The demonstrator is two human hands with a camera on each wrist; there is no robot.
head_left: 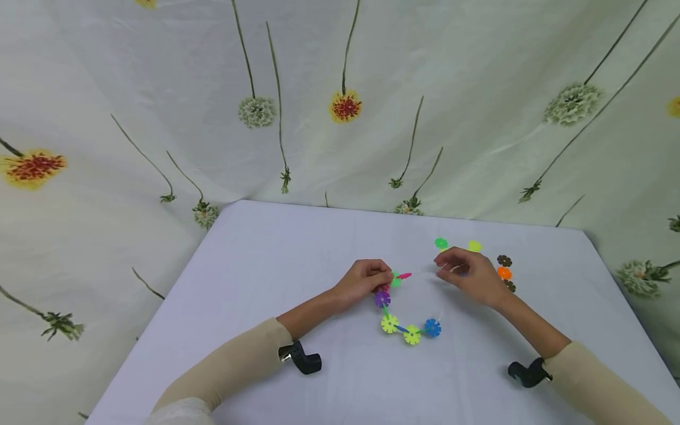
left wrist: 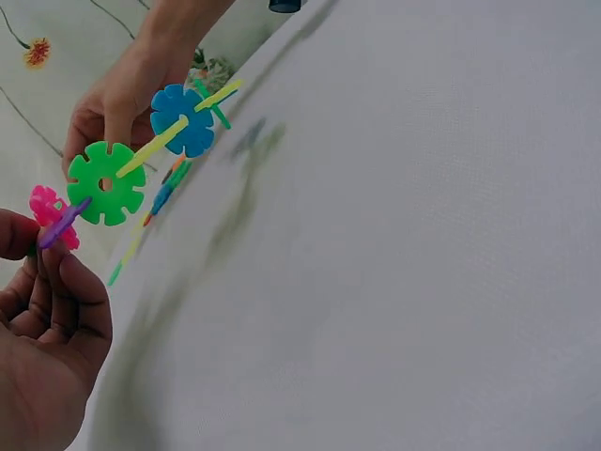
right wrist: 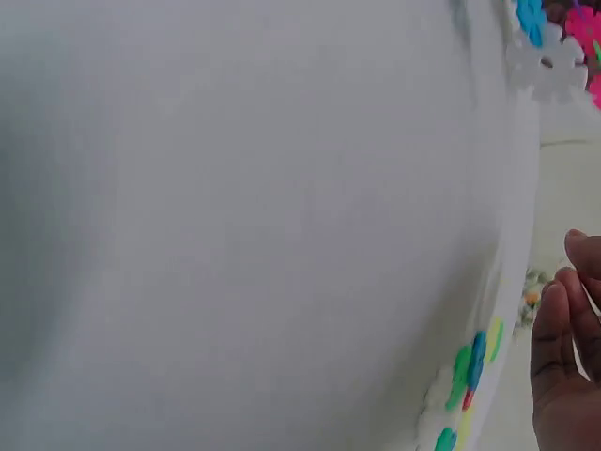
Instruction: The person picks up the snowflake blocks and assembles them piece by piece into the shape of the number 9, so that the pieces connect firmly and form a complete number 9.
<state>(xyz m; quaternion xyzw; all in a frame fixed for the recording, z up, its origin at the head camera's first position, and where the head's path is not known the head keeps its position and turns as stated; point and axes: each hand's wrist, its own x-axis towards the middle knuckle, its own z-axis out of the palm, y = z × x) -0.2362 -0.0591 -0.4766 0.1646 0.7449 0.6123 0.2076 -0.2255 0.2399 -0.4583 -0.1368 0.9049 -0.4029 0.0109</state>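
- Here is the person at the white cloth-covered table [head_left: 329, 378], left hand [head_left: 366, 276] pinching the upper end of a curved chain of bright plastic flower-shaped discs [head_left: 389, 323]; thumb and fingers close around it beside a green disc and a pink disc [head_left: 405, 275] that pokes out past the fingertips.
- Down from that grip runs the rest of the chain; a purple plastic disc [head_left: 382, 298] sits just below, then green, yellow, blue and yellow again, round to a bright blue plastic disc [head_left: 432, 327] near the far end (a see-through disc [right wrist: 547, 61] shows there too, faint from above).
- Across the table, the right hand [head_left: 473, 276] hangs half-curled, thumb apart from the fingers, with nothing to be seen between them; it is well apart from the chain and close by the loose discs.
- Around it lie those spares: a green plastic disc [head_left: 441, 242], a yellow one [head_left: 474, 245], an orange one [head_left: 504, 273] and a dark brown one [head_left: 504, 260]; others are partly covered by the hand.
- The step in hand looks like slotting discs together; the next move seems to call for a fresh disc in the right fingers, its notch lined up with the pink disc's, the left pinch kept firm.
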